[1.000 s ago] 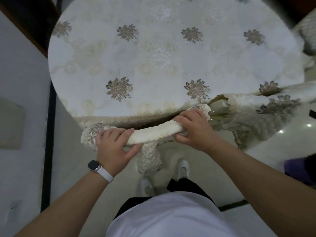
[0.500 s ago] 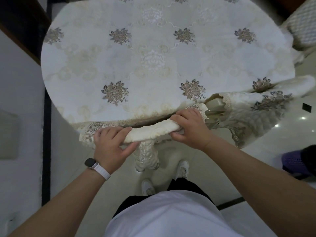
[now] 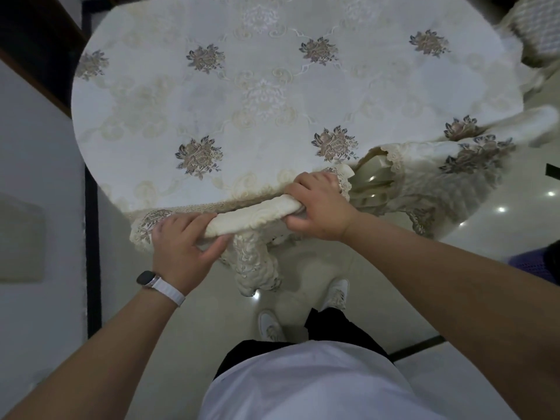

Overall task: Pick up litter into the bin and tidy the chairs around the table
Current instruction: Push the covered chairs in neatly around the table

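A round table [image 3: 242, 86] under a cream tablecloth with floral motifs fills the upper view. Directly below its near edge is a chair whose cream carved top rail [image 3: 254, 215] I hold with both hands. My left hand [image 3: 178, 247], with a white-strapped watch on the wrist, grips the rail's left end. My right hand [image 3: 318, 204] grips its right end. The chair's lace-covered back [image 3: 257, 268] hangs down toward my feet. The chair's seat is hidden under the table. No litter or bin is visible.
A second chair [image 3: 454, 165] with a lace cover stands to the right at the table edge. A cushioned seat [image 3: 536, 28] shows at the top right. A white wall [image 3: 36, 177] is on the left. Glossy tile floor [image 3: 500, 213] lies to the right.
The chair's top rail has moved closer to the table edge and both hands went with it, keeping their grip.
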The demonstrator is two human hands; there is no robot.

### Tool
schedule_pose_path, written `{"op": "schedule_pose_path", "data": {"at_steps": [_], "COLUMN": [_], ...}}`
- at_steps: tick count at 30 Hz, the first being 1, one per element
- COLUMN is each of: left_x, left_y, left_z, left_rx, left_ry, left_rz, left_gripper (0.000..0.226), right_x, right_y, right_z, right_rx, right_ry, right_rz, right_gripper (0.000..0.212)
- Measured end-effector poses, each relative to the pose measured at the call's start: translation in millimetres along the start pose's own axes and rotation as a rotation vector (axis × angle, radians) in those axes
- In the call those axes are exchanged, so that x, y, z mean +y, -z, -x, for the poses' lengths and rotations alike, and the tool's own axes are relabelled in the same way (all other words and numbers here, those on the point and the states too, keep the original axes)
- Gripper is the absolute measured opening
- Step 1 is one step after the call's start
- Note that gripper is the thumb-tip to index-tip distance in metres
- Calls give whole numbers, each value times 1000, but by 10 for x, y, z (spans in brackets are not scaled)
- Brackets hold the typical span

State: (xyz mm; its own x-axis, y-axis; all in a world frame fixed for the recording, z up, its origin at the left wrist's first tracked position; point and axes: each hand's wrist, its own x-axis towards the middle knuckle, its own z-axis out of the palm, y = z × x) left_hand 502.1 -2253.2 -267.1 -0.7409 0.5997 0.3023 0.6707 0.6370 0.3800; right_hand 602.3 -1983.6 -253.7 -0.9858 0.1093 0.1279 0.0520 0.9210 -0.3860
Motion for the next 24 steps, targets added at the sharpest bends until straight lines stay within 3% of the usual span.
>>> {"op": "schedule_pose_path", "data": {"at_steps": [8, 13, 24], "left_x": [272, 838, 2859], "left_y": [38, -10, -964], "left_z": [75, 93, -603], "left_rx": [2, 42, 14], "left_ry": [18, 31, -181], "left_rz": [-16, -16, -39], "left_gripper": [45, 46, 42], "right_x": [57, 350, 2208], "right_y": [86, 313, 1435], "right_z": [133, 370, 1256], "right_rx": [-46, 15, 82], "right_ry": [76, 201, 98], "right_rz": [17, 11, 219], "right_gripper": [50, 46, 48]}}
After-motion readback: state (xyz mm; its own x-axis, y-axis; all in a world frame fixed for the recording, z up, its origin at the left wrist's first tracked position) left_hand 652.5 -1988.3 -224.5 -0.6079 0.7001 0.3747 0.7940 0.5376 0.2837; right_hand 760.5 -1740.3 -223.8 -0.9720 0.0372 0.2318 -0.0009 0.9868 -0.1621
